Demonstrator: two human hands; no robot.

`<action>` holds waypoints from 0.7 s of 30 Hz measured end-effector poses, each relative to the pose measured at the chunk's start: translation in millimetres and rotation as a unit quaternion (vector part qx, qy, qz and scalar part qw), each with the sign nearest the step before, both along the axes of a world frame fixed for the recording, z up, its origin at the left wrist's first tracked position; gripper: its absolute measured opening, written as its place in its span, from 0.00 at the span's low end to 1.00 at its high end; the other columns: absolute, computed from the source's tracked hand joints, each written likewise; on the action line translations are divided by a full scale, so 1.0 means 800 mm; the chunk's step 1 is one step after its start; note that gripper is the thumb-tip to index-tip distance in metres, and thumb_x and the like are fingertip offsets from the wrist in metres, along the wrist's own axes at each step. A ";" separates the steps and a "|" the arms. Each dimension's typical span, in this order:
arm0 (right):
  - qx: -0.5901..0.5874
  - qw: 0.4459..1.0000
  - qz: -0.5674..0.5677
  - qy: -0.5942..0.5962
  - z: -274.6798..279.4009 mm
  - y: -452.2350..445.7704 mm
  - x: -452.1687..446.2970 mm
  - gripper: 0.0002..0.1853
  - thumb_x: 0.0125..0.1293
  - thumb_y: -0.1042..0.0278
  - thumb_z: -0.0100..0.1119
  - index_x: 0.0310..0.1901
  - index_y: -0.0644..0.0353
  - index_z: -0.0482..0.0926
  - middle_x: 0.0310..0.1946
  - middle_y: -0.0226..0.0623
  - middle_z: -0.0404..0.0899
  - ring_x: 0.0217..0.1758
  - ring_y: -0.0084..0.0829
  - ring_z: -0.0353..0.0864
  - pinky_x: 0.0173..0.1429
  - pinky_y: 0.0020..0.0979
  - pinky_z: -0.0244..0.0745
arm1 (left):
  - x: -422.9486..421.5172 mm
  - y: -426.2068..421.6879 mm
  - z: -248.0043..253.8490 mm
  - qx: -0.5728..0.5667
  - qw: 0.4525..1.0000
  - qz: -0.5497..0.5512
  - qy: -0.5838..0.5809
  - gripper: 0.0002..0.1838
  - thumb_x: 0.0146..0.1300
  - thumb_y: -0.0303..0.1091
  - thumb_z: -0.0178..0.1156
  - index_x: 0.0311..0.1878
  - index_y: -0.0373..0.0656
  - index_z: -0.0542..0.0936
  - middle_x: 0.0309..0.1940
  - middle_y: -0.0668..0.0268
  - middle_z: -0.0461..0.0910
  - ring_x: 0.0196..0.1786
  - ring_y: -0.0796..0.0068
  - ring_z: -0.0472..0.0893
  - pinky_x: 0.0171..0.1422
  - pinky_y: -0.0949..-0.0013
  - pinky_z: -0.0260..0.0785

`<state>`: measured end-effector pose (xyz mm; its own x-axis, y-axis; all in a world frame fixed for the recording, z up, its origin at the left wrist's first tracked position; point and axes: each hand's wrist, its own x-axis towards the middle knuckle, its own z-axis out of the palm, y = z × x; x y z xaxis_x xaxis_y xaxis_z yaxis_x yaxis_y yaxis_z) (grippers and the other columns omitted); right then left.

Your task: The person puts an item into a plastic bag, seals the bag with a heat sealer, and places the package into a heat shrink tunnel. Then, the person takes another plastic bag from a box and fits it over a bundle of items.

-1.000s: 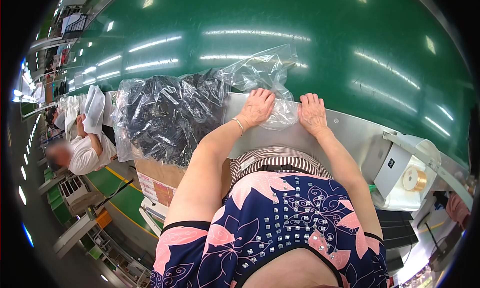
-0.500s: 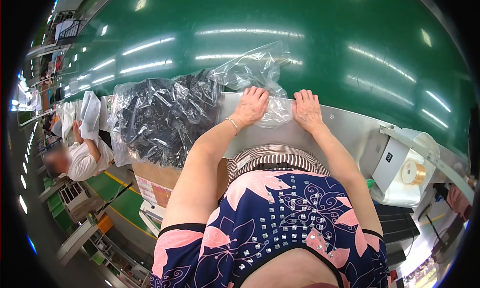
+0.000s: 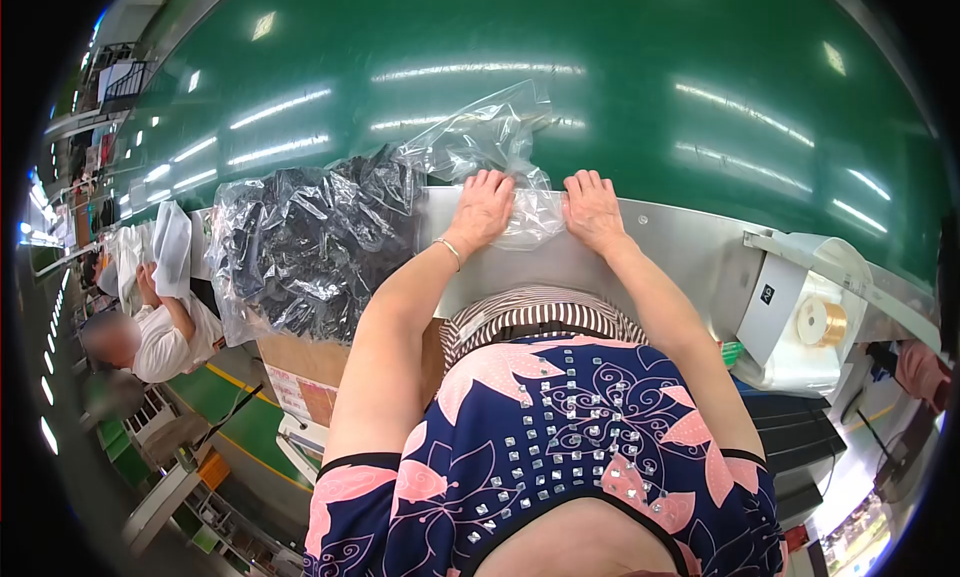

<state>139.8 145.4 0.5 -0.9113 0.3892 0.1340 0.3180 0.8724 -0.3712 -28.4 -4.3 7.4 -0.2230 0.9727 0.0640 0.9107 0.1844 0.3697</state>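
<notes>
My left hand [image 3: 484, 209] lies palm down over the metal edge [image 3: 640, 267] of the green conveyor belt, its fingers stretched forward at the edge of a clear plastic bag [image 3: 535, 217]. On the other side of that bag, my right hand [image 3: 594, 212] rests palm down on the same edge with its fingers extended. Neither hand appears to grip anything. Left of my left hand, the clear bag runs up to a large heap of dark items in clear plastic [image 3: 315, 242], which sits on a cardboard box [image 3: 310, 372].
The green belt surface [image 3: 640, 107] stretches ahead under reflected lights. At the right hang a white box [image 3: 765, 297] and a spool of gold-coloured thread or wire [image 3: 820, 322]. A seated person in white [image 3: 175, 332] handles white material [image 3: 172, 247] at the far left.
The view has shifted slightly, so my hands, bag and belt edge all appear a little further left. Both hands keep their place on the edge.
</notes>
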 end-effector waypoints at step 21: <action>0.010 1.000 -0.001 0.003 -0.002 0.000 0.001 0.07 0.53 0.69 0.51 0.32 0.60 0.75 0.34 0.39 0.71 0.42 0.36 0.70 0.43 0.36 0.64 | 0.064 0.045 0.010 -0.038 0.999 0.012 0.001 0.22 0.43 0.30 0.65 0.44 0.41 0.72 0.42 0.60 0.70 0.49 0.59 0.69 0.53 0.60 0.61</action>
<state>140.8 145.4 -1.4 -0.9101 0.3874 0.1471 0.3168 0.8793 -0.3557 22.9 31.7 15.3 -0.2466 0.9691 -0.0096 0.9062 0.2341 0.3520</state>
